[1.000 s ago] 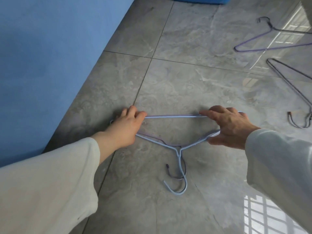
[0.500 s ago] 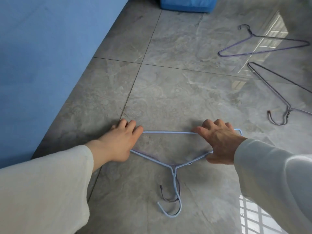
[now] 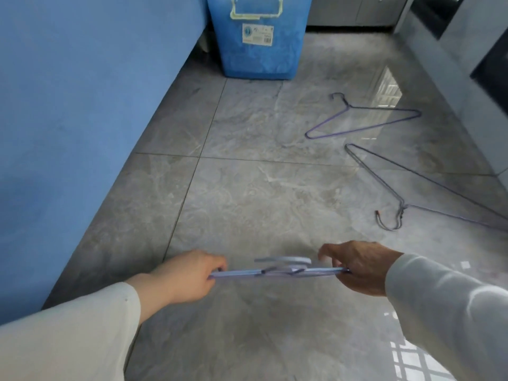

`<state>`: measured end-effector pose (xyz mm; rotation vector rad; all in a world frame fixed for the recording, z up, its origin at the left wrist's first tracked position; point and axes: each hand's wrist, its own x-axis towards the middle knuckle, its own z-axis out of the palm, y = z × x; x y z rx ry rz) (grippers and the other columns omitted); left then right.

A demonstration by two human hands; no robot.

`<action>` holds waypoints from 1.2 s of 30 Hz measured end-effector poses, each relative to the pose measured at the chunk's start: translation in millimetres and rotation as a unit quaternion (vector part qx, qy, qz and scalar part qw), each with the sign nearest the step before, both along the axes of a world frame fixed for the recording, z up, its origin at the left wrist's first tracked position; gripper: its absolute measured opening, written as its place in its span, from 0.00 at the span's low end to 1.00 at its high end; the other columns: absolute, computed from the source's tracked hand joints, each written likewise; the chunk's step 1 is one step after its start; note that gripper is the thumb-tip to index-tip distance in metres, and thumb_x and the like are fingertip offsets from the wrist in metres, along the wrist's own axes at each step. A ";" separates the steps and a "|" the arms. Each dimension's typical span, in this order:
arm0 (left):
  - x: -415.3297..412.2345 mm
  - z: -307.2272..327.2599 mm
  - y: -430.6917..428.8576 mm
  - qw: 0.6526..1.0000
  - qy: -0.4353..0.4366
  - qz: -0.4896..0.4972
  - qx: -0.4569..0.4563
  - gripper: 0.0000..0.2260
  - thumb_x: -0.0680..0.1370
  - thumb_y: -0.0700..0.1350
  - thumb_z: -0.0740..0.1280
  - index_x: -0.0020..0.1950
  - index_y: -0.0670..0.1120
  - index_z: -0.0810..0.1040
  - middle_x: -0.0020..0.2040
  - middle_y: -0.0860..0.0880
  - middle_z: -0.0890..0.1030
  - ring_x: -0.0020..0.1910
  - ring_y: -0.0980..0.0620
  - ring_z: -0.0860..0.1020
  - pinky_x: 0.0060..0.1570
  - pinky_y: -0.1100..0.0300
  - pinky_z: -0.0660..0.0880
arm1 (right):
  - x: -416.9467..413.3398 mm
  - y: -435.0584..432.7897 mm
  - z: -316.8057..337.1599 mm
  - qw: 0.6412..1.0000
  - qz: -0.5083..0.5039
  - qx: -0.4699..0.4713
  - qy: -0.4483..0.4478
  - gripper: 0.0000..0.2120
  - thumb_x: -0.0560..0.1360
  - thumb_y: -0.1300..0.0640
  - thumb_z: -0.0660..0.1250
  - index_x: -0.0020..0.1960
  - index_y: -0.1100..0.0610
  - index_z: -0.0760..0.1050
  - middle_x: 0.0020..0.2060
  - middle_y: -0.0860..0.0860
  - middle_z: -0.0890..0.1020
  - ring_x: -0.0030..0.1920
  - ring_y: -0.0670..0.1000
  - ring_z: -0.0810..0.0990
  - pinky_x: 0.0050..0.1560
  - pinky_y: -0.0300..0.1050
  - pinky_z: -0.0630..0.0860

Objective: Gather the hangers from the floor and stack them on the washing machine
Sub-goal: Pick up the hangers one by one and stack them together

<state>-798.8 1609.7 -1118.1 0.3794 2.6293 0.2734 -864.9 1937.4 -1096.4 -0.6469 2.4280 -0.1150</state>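
Note:
I hold a flat pair of pale blue wire hangers (image 3: pixel 277 272) edge-on above the floor, low in the view. My left hand (image 3: pixel 189 274) grips their left end and my right hand (image 3: pixel 357 268) grips their right end. The hooks show blurred near the middle of the bundle. Two more hangers lie on the floor to the right: a purple hanger (image 3: pixel 365 119) farther away and a grey hanger (image 3: pixel 406 193) closer to my right hand. No washing machine top is visible.
A blue wall (image 3: pixel 82 119) runs along the left. A blue plastic bin (image 3: pixel 257 37) stands at the far end against it. Grey cabinet fronts (image 3: pixel 467 64) line the right side. The floor is glossy grey tile (image 3: pixel 261 188).
Both hands have lifted the pale blue hangers off the floor and tipped them edge-on. The view has swung up, so the blue bin and both far hangers now show fully.

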 end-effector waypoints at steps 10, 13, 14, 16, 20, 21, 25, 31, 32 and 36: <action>-41.4 93.7 41.9 0.996 0.084 0.030 0.027 0.07 0.73 0.47 0.59 0.50 0.54 0.68 0.55 0.56 0.83 0.52 0.48 0.80 0.43 0.55 0.75 | -35.8 50.1 109.9 0.986 -0.135 -0.063 -0.079 0.07 0.71 0.55 0.58 0.43 0.48 0.74 0.36 0.45 0.83 0.33 0.43 0.79 0.31 0.32 0.71; -64.7 133.8 63.9 0.995 0.087 0.037 0.014 0.07 0.73 0.48 0.57 0.50 0.52 0.68 0.52 0.56 0.82 0.52 0.49 0.80 0.44 0.55 0.76 | -50.8 75.9 151.5 0.979 -0.160 -0.104 -0.076 0.08 0.70 0.57 0.59 0.42 0.47 0.74 0.35 0.46 0.83 0.30 0.45 0.76 0.29 0.34 0.70; -72.4 147.2 72.2 0.995 0.084 0.045 0.016 0.06 0.73 0.48 0.57 0.49 0.52 0.68 0.50 0.56 0.82 0.50 0.50 0.80 0.45 0.54 0.77 | -55.7 85.2 164.4 0.978 -0.161 -0.115 -0.071 0.08 0.71 0.58 0.59 0.42 0.46 0.74 0.34 0.46 0.82 0.30 0.46 0.76 0.28 0.34 0.70; -85.5 172.8 92.4 0.994 0.075 0.070 0.029 0.02 0.74 0.48 0.60 0.45 0.53 0.68 0.42 0.56 0.81 0.45 0.50 0.80 0.43 0.55 0.76 | -64.8 104.5 188.5 0.979 -0.144 -0.135 -0.044 0.06 0.74 0.56 0.63 0.44 0.45 0.73 0.36 0.46 0.82 0.31 0.46 0.77 0.32 0.33 0.70; -111.7 210.4 134.9 0.987 0.028 0.123 0.103 0.05 0.75 0.44 0.62 0.39 0.52 0.72 0.35 0.58 0.81 0.28 0.62 0.73 0.35 0.61 0.72 | -78.0 133.2 228.8 0.979 -0.139 -0.145 0.020 0.18 0.73 0.43 0.66 0.61 0.44 0.69 0.45 0.44 0.81 0.50 0.53 0.81 0.49 0.41 0.72; -119.8 213.0 144.3 0.985 0.017 0.133 0.113 0.06 0.75 0.43 0.61 0.39 0.50 0.73 0.36 0.57 0.82 0.26 0.62 0.72 0.33 0.61 0.72 | -81.9 140.3 234.8 0.981 -0.144 -0.132 0.017 0.27 0.70 0.37 0.68 0.66 0.41 0.65 0.48 0.44 0.81 0.54 0.53 0.81 0.54 0.43 0.73; -156.7 211.3 173.9 0.984 0.030 0.125 0.122 0.05 0.71 0.52 0.60 0.40 0.53 0.74 0.35 0.52 0.84 0.31 0.56 0.78 0.37 0.56 0.76 | -97.4 160.3 242.1 0.988 -0.131 -0.072 0.019 0.57 0.52 0.24 0.72 0.75 0.37 0.52 0.63 0.43 0.75 0.65 0.52 0.74 0.67 0.48 0.71; -238.1 198.8 190.0 0.991 0.015 0.075 0.112 0.06 0.72 0.55 0.61 0.41 0.55 0.75 0.35 0.56 0.83 0.33 0.52 0.80 0.38 0.53 0.78 | -126.1 167.1 219.4 0.984 -0.168 -0.061 0.017 0.70 0.47 0.21 0.70 0.78 0.42 0.38 0.73 0.47 0.66 0.73 0.58 0.61 0.73 0.55 0.63; -252.9 198.7 191.3 0.991 0.007 0.065 0.120 0.06 0.72 0.54 0.62 0.42 0.55 0.75 0.35 0.55 0.83 0.31 0.52 0.78 0.37 0.53 0.77 | -134.9 166.0 220.6 0.985 -0.168 -0.042 0.018 0.71 0.51 0.28 0.76 0.78 0.43 0.35 0.75 0.48 0.63 0.74 0.59 0.58 0.74 0.56 0.62; -307.0 208.9 185.2 0.984 -0.028 0.038 0.170 0.05 0.75 0.51 0.64 0.43 0.56 0.79 0.33 0.60 0.82 0.28 0.62 0.74 0.36 0.59 0.73 | -182.9 162.4 232.0 0.984 -0.158 0.022 0.073 0.64 0.61 0.48 0.80 0.78 0.46 0.35 0.72 0.48 0.64 0.68 0.59 0.64 0.68 0.52 0.69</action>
